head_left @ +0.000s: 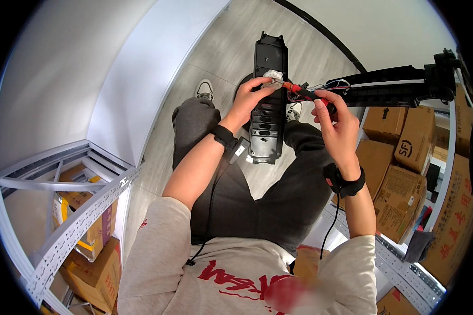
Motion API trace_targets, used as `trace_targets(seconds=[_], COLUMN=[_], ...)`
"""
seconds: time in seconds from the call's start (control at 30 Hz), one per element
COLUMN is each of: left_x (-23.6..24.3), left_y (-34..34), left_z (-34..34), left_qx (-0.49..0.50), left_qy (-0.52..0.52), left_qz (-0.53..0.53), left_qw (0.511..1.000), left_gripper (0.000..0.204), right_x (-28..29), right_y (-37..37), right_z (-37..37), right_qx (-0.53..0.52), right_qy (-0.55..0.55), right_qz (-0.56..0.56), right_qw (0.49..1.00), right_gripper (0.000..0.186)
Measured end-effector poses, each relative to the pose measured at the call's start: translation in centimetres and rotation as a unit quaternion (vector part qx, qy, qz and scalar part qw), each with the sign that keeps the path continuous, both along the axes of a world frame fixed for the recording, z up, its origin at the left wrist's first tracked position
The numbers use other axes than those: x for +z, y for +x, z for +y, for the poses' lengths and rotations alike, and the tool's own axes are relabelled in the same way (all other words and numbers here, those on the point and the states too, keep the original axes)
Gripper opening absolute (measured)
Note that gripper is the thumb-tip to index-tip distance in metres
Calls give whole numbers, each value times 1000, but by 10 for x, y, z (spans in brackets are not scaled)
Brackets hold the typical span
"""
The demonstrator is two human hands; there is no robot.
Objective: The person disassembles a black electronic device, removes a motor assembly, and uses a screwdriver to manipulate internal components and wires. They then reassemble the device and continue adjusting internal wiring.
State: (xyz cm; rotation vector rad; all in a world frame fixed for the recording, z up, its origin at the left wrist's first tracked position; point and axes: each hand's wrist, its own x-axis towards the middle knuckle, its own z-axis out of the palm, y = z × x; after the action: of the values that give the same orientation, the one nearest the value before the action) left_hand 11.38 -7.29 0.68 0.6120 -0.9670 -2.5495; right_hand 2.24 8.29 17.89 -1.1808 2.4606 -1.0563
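Note:
A long black plastic panel [266, 119] with slots and a bright lower end stands in front of me, between my knees. Over its upper part, my left hand [248, 98] has its thumb and fingertips pinched together. A small crumpled whitish piece [271, 76] lies right at those fingertips; whether they grip it or something smaller is hidden. My right hand [337, 118] is closed round a red and black screwdriver [309, 94]. Its shaft points left, and the tip meets my left fingertips. Thin coloured wires [335, 85] show just beyond the handle.
A second long black housing [389, 86] with a pale strip reaches out to the right. Cardboard boxes [399, 197] are stacked on the right, others [93, 275] on a metal rack [84, 220] at the left. Black cables run from both wristbands [347, 180].

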Motion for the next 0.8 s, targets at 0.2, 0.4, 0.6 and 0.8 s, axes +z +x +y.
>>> trace_targets(seconds=[0.2, 0.4, 0.6, 0.8], left_x=[-1, -4, -6, 3], left_y=[-2, -3, -3, 0], left_z=[-1, -1, -5, -5], left_qx=[8, 13, -8, 8], left_qy=[-24, -30, 16, 21], left_qz=[2, 1, 0, 4], left_qw=[1000, 999, 1000, 1000], left_gripper=[31, 26, 21, 20], right_x=[-5, -12, -15, -12], right_y=[-2, -2, -1, -2], right_z=[-2, -3, 0, 9], right_qx=[9, 16, 23, -29], right_qy=[-6, -7, -49, -46], right_qz=[4, -8, -2, -59], right_qw=[1000, 1000, 999, 997], right_gripper=[20, 19, 20, 21])
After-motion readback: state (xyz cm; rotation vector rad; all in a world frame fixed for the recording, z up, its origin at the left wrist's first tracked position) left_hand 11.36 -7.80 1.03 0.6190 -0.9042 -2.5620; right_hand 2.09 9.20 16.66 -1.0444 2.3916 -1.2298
